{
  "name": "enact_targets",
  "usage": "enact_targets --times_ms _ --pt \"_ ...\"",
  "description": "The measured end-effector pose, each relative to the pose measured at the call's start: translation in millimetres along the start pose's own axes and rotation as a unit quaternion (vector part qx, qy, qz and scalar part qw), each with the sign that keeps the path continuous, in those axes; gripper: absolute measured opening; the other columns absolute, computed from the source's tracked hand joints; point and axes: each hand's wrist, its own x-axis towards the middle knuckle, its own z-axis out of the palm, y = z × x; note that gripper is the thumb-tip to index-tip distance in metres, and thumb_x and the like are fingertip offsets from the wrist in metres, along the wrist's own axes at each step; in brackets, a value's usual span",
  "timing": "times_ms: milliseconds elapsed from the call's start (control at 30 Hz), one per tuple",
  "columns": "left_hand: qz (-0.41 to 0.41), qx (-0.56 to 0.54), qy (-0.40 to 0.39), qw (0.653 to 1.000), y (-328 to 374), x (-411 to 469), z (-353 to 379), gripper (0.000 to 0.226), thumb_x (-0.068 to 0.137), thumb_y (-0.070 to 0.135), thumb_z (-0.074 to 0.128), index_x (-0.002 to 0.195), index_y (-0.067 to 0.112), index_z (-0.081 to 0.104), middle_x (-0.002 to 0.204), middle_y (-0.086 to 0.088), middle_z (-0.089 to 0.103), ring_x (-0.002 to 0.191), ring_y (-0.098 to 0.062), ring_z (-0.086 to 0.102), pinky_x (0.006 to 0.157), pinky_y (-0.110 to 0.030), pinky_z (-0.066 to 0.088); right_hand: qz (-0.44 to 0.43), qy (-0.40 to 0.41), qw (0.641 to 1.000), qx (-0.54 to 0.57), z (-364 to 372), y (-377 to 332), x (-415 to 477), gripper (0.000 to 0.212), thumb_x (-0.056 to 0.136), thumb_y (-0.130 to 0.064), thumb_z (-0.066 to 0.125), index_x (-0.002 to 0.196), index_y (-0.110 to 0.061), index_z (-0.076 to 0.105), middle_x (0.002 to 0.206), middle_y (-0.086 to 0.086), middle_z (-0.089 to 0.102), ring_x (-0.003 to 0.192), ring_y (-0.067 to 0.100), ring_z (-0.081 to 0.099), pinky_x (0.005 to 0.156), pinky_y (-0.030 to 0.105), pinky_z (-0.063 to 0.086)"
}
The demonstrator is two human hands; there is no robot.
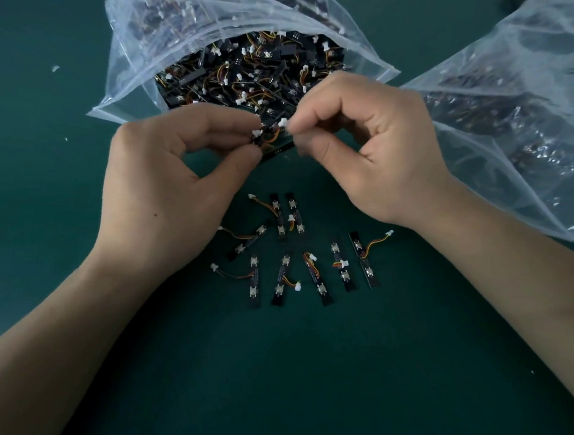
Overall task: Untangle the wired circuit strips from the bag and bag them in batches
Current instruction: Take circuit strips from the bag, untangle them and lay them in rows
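- The left hand [172, 178] sits left of the frame's centre, its thumb and forefinger pinched shut on a small tangle of circuit strips [272, 139] with orange and yellow wires.
- The right hand [369, 149] sits right of centre, fingers [300, 122] closed on a white connector [283, 122] at the tangle's upper edge.
- Just above both hands, the open clear plastic bag [130, 75] lies on the dark green bench [291, 371], its mouth facing the person and packed with tangled strips, wires and white plugs.
- Below the hands, in the middle of the frame, eight separated strips [311, 260] lie flat on the bench in two loose rows, each with its short wire and white plug.
- At the right edge, a second clear bag [511, 114] holding dark strips lies on the bench, well apart from the sorted rows.
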Motion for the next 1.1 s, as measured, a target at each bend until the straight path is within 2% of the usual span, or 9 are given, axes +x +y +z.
enact_targets --times_ms 200,333,400,467,600,700,833,1000,1100 --pt "-0.001 -0.009 0.002 1.0 -1.0 1.4 -0.2 0.026 0.098 0.016 0.072 0.122 0.026 0.072 0.1 0.015 0.074 0.091 -0.007 0.07 0.086 -0.007 0.046 0.035 0.038 0.999 0.011 -1.9 3.8 0.4 0.019 0.101 -0.002 0.062 0.107 -0.02 0.065 0.092 -0.015 0.065 0.079 0.009 0.063 0.075 0.025 0.05" --pt "0.002 -0.023 -0.017 1.0 -0.5 0.7 -1.7 0.021 0.099 0.015 0.07 0.115 0.026 0.075 0.101 0.018 0.075 0.091 -0.013 0.073 0.084 -0.024 0.057 0.043 0.024 0.999 0.013 -2.2 1.7 0.2 0.02 0.101 -0.001 0.061 0.106 -0.021 0.063 0.09 -0.017 0.062 0.074 0.011 0.059 0.07 0.027 0.048" --pt "0.0 -0.032 -0.021 0.999 -0.8 0.8 -2.1 0.019 0.099 0.017 0.069 0.114 0.027 0.075 0.098 0.02 0.075 0.09 -0.013 0.073 0.083 -0.027 0.058 0.031 0.039 0.999 -0.017 -1.5 -0.2 0.0 0.02 0.1 -0.002 0.062 0.105 -0.021 0.062 0.091 -0.015 0.063 0.075 0.014 0.06 0.069 0.031 0.051" --pt "-0.001 -0.038 -0.03 0.999 -2.2 0.9 -2.2 0.018 0.1 0.018 0.069 0.113 0.028 0.075 0.093 0.02 0.076 0.088 -0.012 0.073 0.081 -0.026 0.058 0.013 0.049 0.998 -0.046 -1.4 -1.2 0.6 0.019 0.1 -0.001 0.062 0.103 -0.02 0.062 0.091 -0.012 0.063 0.077 0.016 0.062 0.069 0.036 0.052" --pt "0.006 -0.049 -0.039 0.998 -6.2 1.4 -1.6 0.02 0.1 0.017 0.069 0.113 0.029 0.075 0.094 0.019 0.076 0.084 -0.005 0.07 0.077 -0.015 0.052 -0.032 0.047 0.996 -0.075 -4.2 -1.1 0.5 0.01 0.099 0.004 0.059 0.098 -0.004 0.065 0.093 0.003 0.063 0.081 0.025 0.065 0.072 0.042 0.052" --pt "0.018 -0.059 -0.027 0.998 -9.5 2.8 -1.9 0.021 0.1 0.013 0.068 0.116 0.026 0.074 0.092 0.015 0.077 0.081 -0.006 0.067 0.077 -0.016 0.047 -0.071 0.068 0.991 -0.095 -3.4 -3.0 1.3 0.013 0.098 0.011 0.058 0.092 0.003 0.066 0.092 0.008 0.062 0.084 0.024 0.064 0.076 0.035 0.052" --pt "0.015 -0.104 -0.03 0.994 -12.5 4.3 -4.2 0.02 0.099 0.016 0.069 0.107 0.033 0.072 0.09 0.015 0.078 0.08 -0.015 0.069 0.077 -0.035 0.049 -0.126 0.076 0.981 -0.13 -4.4 -2.5 2.0 0.017 0.098 0.015 0.056 0.09 0.005 0.067 0.093 0.015 0.063 0.089 0.017 0.059 0.086 0.023 0.046" --pt "0.038 -0.084 -0.068 0.993 -10.4 1.5 -4.0 0.019 0.099 0.012 0.069 0.104 0.029 0.075 0.092 0.013 0.077 0.076 -0.007 0.065 0.075 -0.016 0.048 -0.075 0.065 0.988 -0.121 -5.4 2.2 0.5 0.012 0.099 0.01 0.058 0.091 0.004 0.066 0.091 0.009 0.064 0.085 0.024 0.062 0.077 0.036 0.051" --pt "0.047 -0.044 -0.073 0.995 -8.6 -0.9 -2.8 0.017 0.1 0.011 0.068 0.107 0.025 0.076 0.093 0.013 0.075 0.082 -0.012 0.069 0.078 -0.015 0.05 -0.064 0.068 0.988 -0.124 -8.6 4.5 1.9 0.011 0.097 0.01 0.06 0.09 0.003 0.066 0.09 0.007 0.064 0.083 0.023 0.06 0.073 0.038 0.05"
